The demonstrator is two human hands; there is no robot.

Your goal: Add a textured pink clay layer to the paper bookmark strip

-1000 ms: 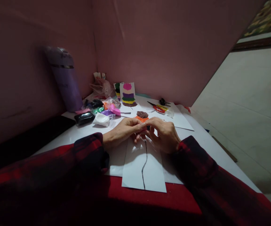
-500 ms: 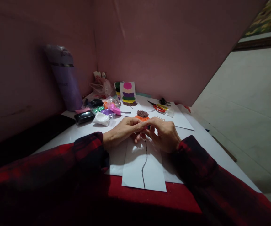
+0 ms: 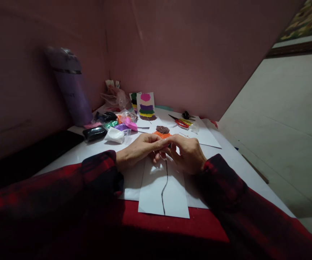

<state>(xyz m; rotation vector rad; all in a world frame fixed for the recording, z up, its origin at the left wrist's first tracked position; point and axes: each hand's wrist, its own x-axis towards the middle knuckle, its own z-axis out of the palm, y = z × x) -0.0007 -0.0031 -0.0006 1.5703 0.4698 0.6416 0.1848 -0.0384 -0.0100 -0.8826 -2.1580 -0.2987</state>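
1. At the far left, a purple bottle [image 3: 70, 92] is standing against the pink wall [image 3: 172, 54], leaning in the wide view.
2. Next, a cluster of small clear packets is lying on the white table covering [image 3: 129, 193]: a black packet [image 3: 95, 133] in front, a green packet [image 3: 110, 124] behind it, then a white packet [image 3: 115, 135] and a bright pink packet [image 3: 130, 124].
3. The left hand [image 3: 138, 148] is reaching in from a red-and-black plaid sleeve; its thumb is stretching toward the right hand, and its other fingers are curling beneath.
4. Behind, a card with painted colour bands [image 3: 146, 106] is propping upright.
5. In the middle, the white sheet with a wavy dark line [image 3: 152, 191] is lying under the hands, its near edge overhanging the red surface [image 3: 204, 220]. Beyond the fingers, a rough brown patch [image 3: 162, 129] is sitting directly above an orange patch [image 3: 161, 135].
6. The right hand [image 3: 187, 153] is bending its fingers in, the tips meeting the left hand's over the sheet. Whether they are pinching something small, I cannot tell.
7. Farther right, red-handled scissors [image 3: 182, 124] are lying open beyond the right hand.
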